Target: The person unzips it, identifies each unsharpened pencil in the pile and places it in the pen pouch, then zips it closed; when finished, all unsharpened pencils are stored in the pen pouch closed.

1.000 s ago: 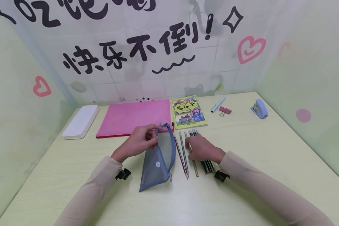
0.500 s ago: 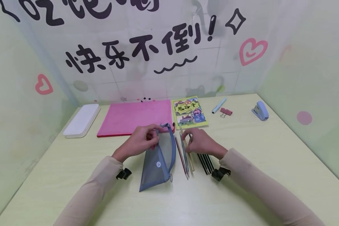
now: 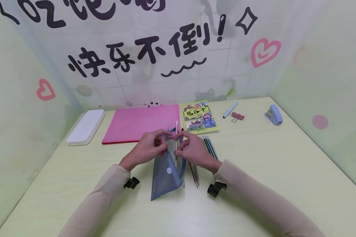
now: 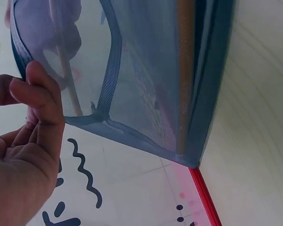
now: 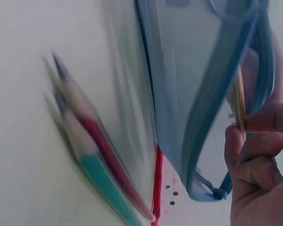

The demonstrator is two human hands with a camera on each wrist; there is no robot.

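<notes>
Nearest, on the pale green table (image 3: 255,184): two sleeved forearms converging on a blue-grey mesh pencil pouch (image 3: 166,171), its closed end toward the body, its open mouth at the far end. Left hand (image 3: 146,148) pinching the rim of that mouth between thumb and curled fingers (image 4: 37,94), holding it open. Right hand (image 3: 191,152) now at the mouth too, fingers curled round a thin wooden pencil (image 3: 176,138), pinched near its middle with its far end poking up past the rim. Changed within the last second: right hand gone from lying over the row of pencils beside the pouch to lifted and swung left with one pencil; pouch drawn slightly more upright. Judged from that, one pencil halfway into the pouch, the remainder not yet packed. Just right of the pouch, the loose pencils (image 3: 209,148) flat on the table, red and teal ones (image 5: 99,155) close against the pouch's side. Farther back: pink folder (image 3: 136,123), white case (image 3: 84,126), green picture book (image 3: 197,117), pale blue pen (image 3: 229,109), pink binder clip (image 3: 236,116), small blue stapler (image 3: 273,114). Beyond, the lettered wall (image 3: 166,65).
</notes>
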